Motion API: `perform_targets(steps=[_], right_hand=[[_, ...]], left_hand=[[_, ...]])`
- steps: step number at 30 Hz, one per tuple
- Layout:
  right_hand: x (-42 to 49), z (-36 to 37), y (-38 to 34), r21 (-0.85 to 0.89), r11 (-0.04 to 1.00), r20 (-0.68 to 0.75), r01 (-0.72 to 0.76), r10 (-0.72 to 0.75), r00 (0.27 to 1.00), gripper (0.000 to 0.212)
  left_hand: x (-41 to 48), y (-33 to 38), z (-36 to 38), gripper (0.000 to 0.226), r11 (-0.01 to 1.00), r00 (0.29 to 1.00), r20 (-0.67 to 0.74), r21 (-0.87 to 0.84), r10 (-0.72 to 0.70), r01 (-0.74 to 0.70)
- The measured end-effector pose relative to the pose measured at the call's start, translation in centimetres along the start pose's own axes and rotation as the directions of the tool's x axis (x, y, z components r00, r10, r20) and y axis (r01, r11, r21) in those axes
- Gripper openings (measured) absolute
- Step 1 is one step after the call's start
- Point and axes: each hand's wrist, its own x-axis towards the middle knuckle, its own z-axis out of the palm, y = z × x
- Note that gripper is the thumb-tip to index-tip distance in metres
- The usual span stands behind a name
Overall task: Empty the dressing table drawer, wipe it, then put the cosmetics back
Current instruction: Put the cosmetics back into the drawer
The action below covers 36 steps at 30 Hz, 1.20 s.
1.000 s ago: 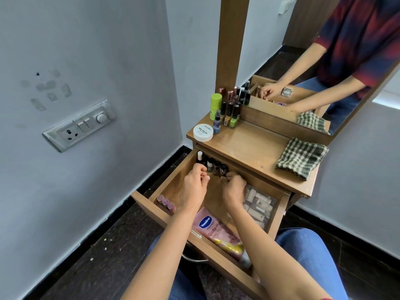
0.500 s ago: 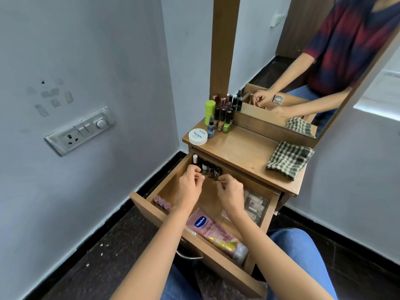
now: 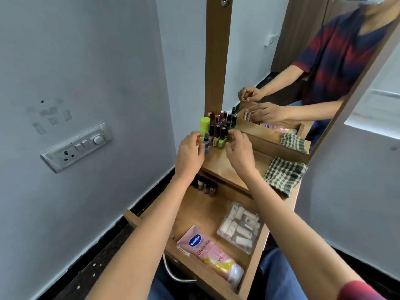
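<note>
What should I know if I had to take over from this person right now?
Left hand: up beside the bottles on the table top, fingers curled; whether it holds anything is hidden.
Right hand: the same, on the other side of that group.
Drawer: open, with a few small bottles at the back, a pink tube and a clear box.
Cloth: lies unused on the table top.
Done: many bottles stand on top.
Left: empty the rest, wipe, put everything back.
</note>
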Motion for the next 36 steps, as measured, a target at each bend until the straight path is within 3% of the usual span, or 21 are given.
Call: perform_targets(steps=[9,17,26,36], right_hand=[[4.3,1.5,0.9,0.015,1.0,0.085,0.002,-0.004,0.996,0.039],[4.9,1.5,1.7,0.068,0.998,0.011,0.002,-0.003,1.0,0.013],[3.3,-2.3,2.6,-0.072,0.997,0.073,0.0,0.005,0.997,0.01],[2.1,-2.2,3.0,-0.001,0.999,0.046,-0.046,0.046,0.998,0.011]], left_hand=[[8.7,1.8,1.8,0.033,0.962,0.986,0.141,0.245,0.087,-0.12],[10.6,2.5,3.8,0.021,0.856,0.944,0.328,0.498,-0.038,-0.138],[11.1,2.6,4.6,0.027,0.87,0.951,0.285,0.491,-0.117,-0.04],[10.9,2.8,4.5,0.019,0.897,0.95,0.295,0.44,-0.1,-0.043]])
